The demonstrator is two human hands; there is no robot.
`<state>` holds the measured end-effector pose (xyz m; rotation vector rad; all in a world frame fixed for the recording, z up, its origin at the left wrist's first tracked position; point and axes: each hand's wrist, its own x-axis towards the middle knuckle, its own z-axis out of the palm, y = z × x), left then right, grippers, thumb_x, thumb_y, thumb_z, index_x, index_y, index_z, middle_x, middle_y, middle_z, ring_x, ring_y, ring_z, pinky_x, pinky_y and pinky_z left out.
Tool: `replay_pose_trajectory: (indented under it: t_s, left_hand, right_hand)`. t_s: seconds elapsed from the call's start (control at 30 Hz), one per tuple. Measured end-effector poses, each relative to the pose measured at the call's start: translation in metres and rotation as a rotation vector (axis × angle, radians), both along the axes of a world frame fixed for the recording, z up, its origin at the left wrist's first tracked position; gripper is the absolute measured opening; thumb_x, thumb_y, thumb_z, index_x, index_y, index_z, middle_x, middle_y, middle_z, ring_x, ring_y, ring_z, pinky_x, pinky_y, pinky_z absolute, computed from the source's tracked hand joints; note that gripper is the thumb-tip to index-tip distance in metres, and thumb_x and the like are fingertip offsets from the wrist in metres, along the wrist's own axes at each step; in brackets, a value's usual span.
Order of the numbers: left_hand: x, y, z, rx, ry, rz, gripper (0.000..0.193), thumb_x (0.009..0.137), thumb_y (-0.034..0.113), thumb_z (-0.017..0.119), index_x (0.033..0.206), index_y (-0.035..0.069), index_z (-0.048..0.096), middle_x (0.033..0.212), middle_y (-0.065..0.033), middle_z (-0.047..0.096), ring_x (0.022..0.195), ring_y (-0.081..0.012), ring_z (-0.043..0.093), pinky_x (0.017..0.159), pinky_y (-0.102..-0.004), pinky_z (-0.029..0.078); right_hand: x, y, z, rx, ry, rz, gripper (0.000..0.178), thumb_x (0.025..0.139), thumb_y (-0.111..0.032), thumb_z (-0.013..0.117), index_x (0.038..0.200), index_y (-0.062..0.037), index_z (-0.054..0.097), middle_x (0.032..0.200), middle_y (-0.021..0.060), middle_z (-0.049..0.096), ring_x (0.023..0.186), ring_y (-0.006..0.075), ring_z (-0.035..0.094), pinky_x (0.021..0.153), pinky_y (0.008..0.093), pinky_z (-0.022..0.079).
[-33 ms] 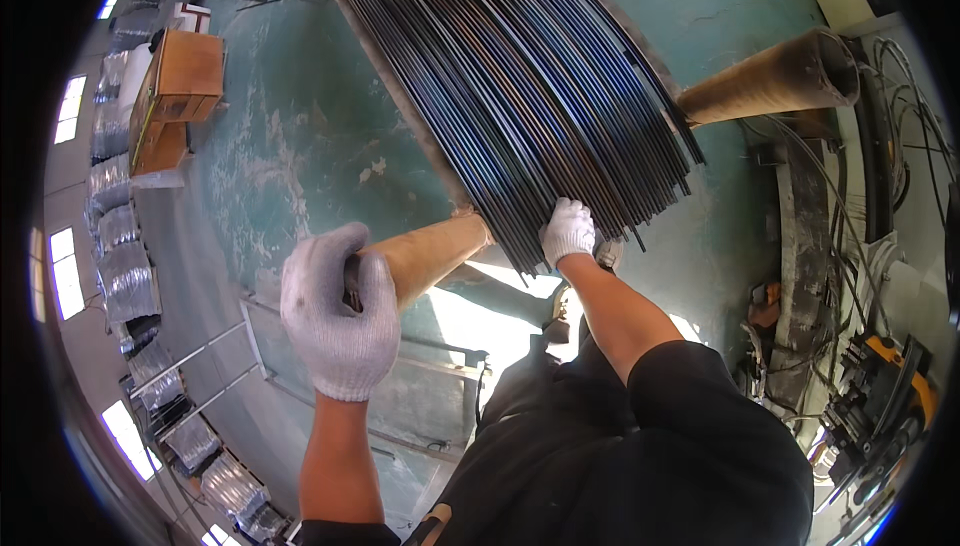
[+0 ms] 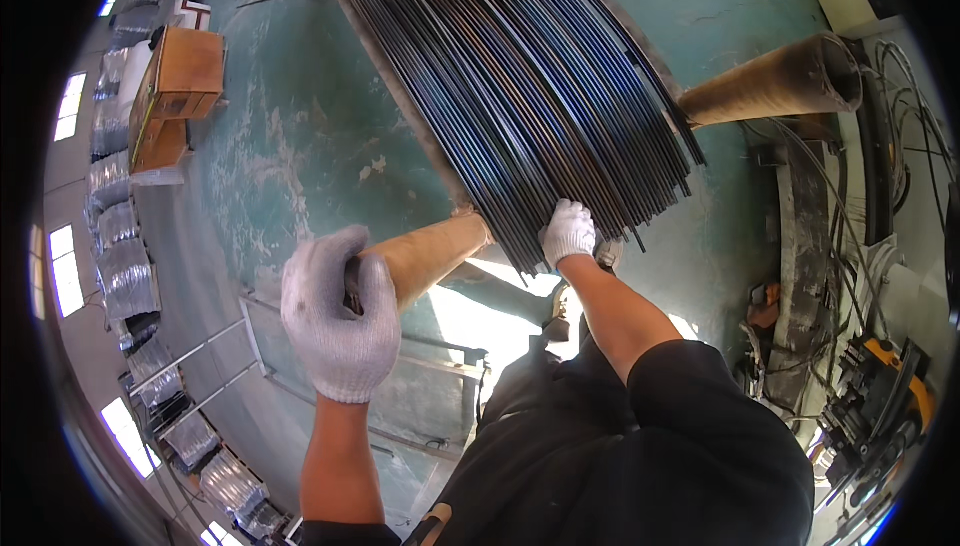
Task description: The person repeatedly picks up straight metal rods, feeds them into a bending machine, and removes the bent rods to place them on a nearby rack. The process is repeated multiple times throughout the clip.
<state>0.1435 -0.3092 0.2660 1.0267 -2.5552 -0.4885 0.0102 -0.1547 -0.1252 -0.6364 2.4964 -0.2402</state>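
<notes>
Long dark metal rods (image 2: pixel 520 96) lie side by side in a wide sheet, their near ends uneven. My right hand (image 2: pixel 568 230), in a white knit glove, is closed at the near ends of the rods, left of the middle; how many it grips is hidden. My left hand (image 2: pixel 340 316), in a similar glove, is curled round the upper end of a brown round post (image 2: pixel 430 258). Its fingers and thumb cover most of that end, and a dark gap shows between them. The post stands at the near left corner of the rods.
A second brown hollow post (image 2: pixel 775 86) rises at the right of the rods. Cables (image 2: pixel 905 116) and a black and yellow machine (image 2: pixel 890 386) line the right side. At left are an orange-brown cabinet (image 2: pixel 190 71), wrapped bundles (image 2: pixel 128 281) and a metal frame (image 2: pixel 250 336).
</notes>
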Motion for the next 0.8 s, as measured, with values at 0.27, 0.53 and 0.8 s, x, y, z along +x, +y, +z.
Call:
replay_pose_trajectory:
  t_s: [0.27,0.53,0.8]
  left_hand:
    - [-0.006,-0.004,-0.002,-0.061,-0.034,0.009,0.023,0.087,-0.001,0.073,0.11,0.002,0.076,0.101,-0.015,0.072,0.094,-0.035,0.069,0.09,-0.0448,0.055]
    - [-0.004,-0.002,-0.005,-0.047,-0.029,0.03,0.023,0.088,-0.003,0.072,0.11,0.001,0.076,0.106,-0.0142,0.074,0.1,-0.0343,0.07,0.092,-0.0447,0.056]
    - [-0.007,0.001,-0.009,-0.066,-0.035,0.058,0.023,0.09,-0.005,0.069,0.111,0.0,0.076,0.104,-0.0138,0.074,0.098,-0.0326,0.07,0.09,-0.0427,0.057]
  right_hand:
    - [-0.014,-0.012,0.011,0.168,-0.252,-0.006,0.029,0.101,-0.018,0.073,0.124,0.0001,0.075,0.128,0.0249,0.078,0.121,0.0438,0.078,0.101,0.0519,0.065]
    - [0.007,0.031,0.006,0.033,-0.157,0.001,0.037,0.095,-0.027,0.081,0.12,-0.0011,0.071,0.122,0.0263,0.074,0.114,0.046,0.077,0.096,0.056,0.065]
    - [-0.004,0.022,-0.011,0.061,-0.333,-0.095,0.042,0.093,-0.025,0.084,0.122,0.0016,0.071,0.123,0.0303,0.079,0.119,0.0486,0.078,0.104,0.055,0.063]
